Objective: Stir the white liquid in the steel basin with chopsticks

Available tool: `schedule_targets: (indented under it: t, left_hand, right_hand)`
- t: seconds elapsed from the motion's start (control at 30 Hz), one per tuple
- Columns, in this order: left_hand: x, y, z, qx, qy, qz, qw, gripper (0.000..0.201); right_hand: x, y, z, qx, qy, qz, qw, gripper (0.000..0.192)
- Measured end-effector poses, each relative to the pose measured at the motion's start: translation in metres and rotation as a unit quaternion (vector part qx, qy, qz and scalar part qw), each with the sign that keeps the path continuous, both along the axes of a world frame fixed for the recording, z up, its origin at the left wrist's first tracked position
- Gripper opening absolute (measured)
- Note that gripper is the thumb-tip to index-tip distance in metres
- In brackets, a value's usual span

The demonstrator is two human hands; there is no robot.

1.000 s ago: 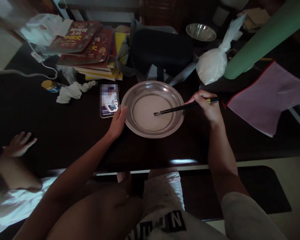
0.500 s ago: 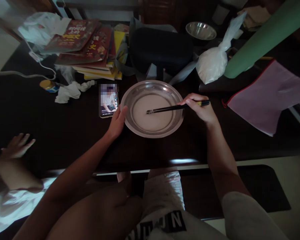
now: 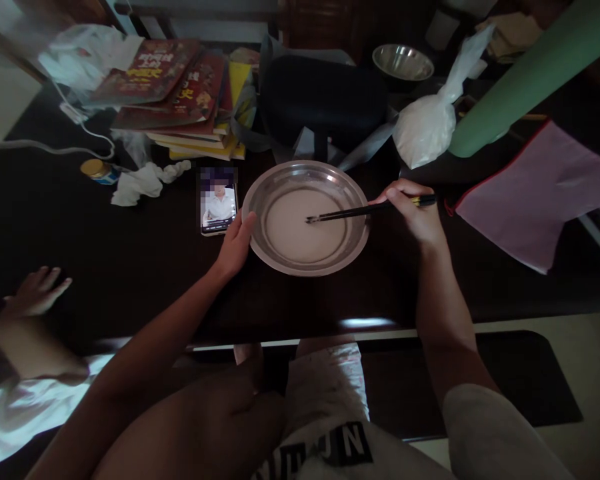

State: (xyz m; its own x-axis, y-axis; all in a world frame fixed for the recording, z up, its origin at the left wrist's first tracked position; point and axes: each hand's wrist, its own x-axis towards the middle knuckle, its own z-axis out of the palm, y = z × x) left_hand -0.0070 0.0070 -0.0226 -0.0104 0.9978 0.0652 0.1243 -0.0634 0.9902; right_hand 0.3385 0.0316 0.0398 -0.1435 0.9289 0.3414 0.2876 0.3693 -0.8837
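Note:
A wide metal bowl (image 3: 307, 268) stands on the dark table in front of me, with a pale, milky layer (image 3: 300, 243) across its bottom. My left hand (image 3: 236, 248) grips the bowl's left rim, thumb over the edge and fingers hidden below. In my right hand (image 3: 414, 212) is a pair of black chopsticks (image 3: 353, 213), closed fingers wrapped near their yellow-marked ends. The chopstick tips, coated with something whitish, reach into the pale layer near the bowl's middle. Just left of the bowl lies a lit phone (image 3: 219, 200).
Behind the bowl sits a black case (image 3: 323, 90). Stacked books (image 3: 165, 87), crumpled tissue (image 3: 137, 185) and a small jar (image 3: 99, 171) lie leftward. To the right are a tied bag of white powder (image 3: 425, 130), a green cylinder (image 3: 525, 80) and a purple cloth (image 3: 535, 197). Another person's hand (image 3: 37, 291) rests at left.
My right hand and the chopsticks have shifted right, the tips sliding through the pale layer. The phone's picture has changed. My left hand still grips the rim.

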Motion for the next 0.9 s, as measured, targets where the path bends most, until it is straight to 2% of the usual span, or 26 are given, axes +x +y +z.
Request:
schedule_targets:
  t: [0.07,0.23,0.4,0.57,0.77,0.9]
  left_hand:
    - [0.0000,-0.0002,0.0006,0.000,-0.001,-0.003,1.000,0.062]
    - [-0.0007,0.0001,-0.0012,0.003,0.016,0.003,1.000,0.063]
    - [-0.0010,0.0002,-0.0014,0.005,0.024,-0.006,1.000,0.058]
    - [-0.0011,-0.0009,0.0010,-0.001,0.038,0.003,0.999,0.058]
    - [-0.0001,-0.0010,0.0016,0.010,0.025,-0.008,1.000,0.056]
    - [0.0001,-0.0012,0.0027,0.005,0.036,-0.001,0.999,0.059]
  right_hand:
    - [0.0005,-0.0001,-0.0010,-0.002,0.015,-0.001,1.000,0.027]
    - [-0.0053,-0.0012,-0.0014,-0.021,-0.013,0.056,0.998,0.026]
    - [-0.0030,-0.0018,0.0021,0.003,-0.007,-0.008,1.000,0.029]
    - [-0.0050,-0.0022,0.0007,-0.028,-0.019,0.049,0.998,0.028]
    - [-0.0003,-0.0017,0.0011,-0.003,-0.006,-0.018,1.000,0.030]
    - [-0.0026,-0.0023,0.0002,-0.024,-0.015,0.035,0.999,0.027]
